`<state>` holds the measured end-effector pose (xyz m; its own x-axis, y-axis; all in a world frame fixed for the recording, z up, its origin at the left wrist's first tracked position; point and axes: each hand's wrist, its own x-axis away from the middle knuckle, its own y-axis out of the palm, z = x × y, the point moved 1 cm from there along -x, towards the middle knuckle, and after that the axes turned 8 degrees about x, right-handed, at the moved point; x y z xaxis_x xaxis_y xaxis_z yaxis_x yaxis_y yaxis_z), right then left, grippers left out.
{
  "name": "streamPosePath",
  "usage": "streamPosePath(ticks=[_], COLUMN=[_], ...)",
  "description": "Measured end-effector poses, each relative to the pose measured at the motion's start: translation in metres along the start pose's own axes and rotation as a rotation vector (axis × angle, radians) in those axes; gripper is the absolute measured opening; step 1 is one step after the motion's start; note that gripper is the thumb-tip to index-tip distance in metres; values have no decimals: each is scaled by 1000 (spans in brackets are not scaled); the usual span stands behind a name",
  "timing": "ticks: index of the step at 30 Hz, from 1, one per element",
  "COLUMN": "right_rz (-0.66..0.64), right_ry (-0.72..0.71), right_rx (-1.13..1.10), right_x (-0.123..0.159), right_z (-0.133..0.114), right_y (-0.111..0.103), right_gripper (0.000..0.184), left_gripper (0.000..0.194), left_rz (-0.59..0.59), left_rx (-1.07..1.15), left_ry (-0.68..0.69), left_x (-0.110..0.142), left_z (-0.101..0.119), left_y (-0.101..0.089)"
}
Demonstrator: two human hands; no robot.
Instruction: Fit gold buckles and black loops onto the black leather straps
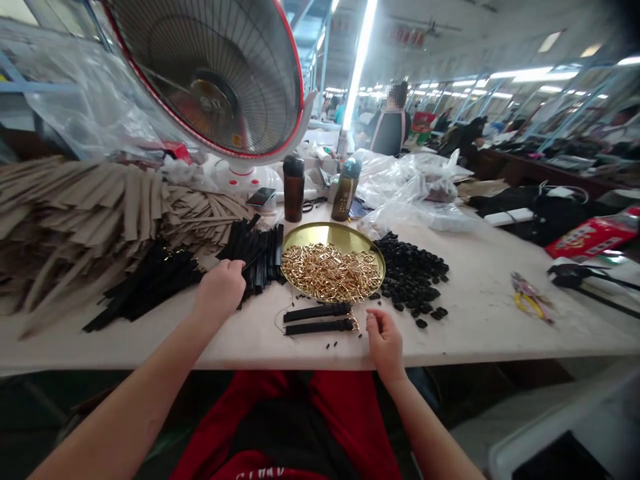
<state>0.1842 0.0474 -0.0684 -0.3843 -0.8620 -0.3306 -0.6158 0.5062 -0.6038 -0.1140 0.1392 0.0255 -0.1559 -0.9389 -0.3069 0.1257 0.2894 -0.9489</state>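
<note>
My left hand [220,291] is curled at the edge of a stack of black straps [257,263]; its fingertips are turned away, so what they hold, if anything, is hidden. To its left lies a bundle of black straps [150,283] with some gold-coloured metal at one end. My right hand [385,339] is closed, thumb against fingers, beside the gold-coloured buckle ends of two short black straps [317,326]. Anything in its pinch is too small to make out. Behind these straps, a round gold tray [327,232] holds a heap of small gold-coloured metal pieces [333,272].
Small black pieces [413,273] are heaped right of the tray. Yellow-handled pliers [531,303] lie farther right. Two bottles [293,190] and a large fan [215,80] stand behind. Beige strips [65,220] are piled at left; clear plastic [415,190] lies at the back.
</note>
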Motion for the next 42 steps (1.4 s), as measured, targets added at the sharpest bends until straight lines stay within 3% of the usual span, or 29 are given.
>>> streamPosePath(ticks=[3, 6, 8, 11, 13, 17, 24, 27, 30, 33, 35, 37, 40, 42], right_rz=[25, -55, -153, -261, -284, -245, -190, -181, -173, -122, -71, -57, -116, -140], right_ry=[-39, -208, -316, -393, -430, -443, -530, -598, -627, -503, -336, -94, 267, 406], right_rx=[-13, -2, 25, 54, 39, -27, 56, 115, 66, -43, -118, -247, -566, -750], right_x=[10, 25, 34, 42, 45, 49, 46, 39, 30, 23, 20, 19, 17, 16], right_z=[-23, -57, -76, -89, -90, -83, -79, -83, -86, -87, -88, -89, -86, -82], right_y=[-13, -22, -21, -6, 10, 35, 43, 44, 43, 36, 31, 26, 21, 18], right_gripper=[27, 31, 40, 55, 59, 39, 29, 33, 45, 42, 34, 28, 25, 22], left_gripper=[27, 24, 21, 20, 21, 22, 24, 27, 32, 34, 33, 32, 37, 38], left_rz=[170, 230, 225, 191, 182, 107, -246, -262, -171, 89, 222, 279, 65, -51], left_rx=[168, 362, 478, 598, 676, 816, 890, 1031, 1193, 1127, 914, 632, 292, 188], left_ry=[133, 300, 393, 460, 443, 438, 175, 104, -78, -163, -72, 34, 70, 84], left_x=[18, 43, 58, 78, 90, 111, 106, 98, 82, 51, 24, -1, -27, -31], left_z=[14, 37, 53, 75, 86, 99, 88, 81, 63, 31, 10, -8, -21, -22], left_y=[-33, -57, -59, -45, -32, -16, -5, -4, -10, -20, -22, -16, 8, 20])
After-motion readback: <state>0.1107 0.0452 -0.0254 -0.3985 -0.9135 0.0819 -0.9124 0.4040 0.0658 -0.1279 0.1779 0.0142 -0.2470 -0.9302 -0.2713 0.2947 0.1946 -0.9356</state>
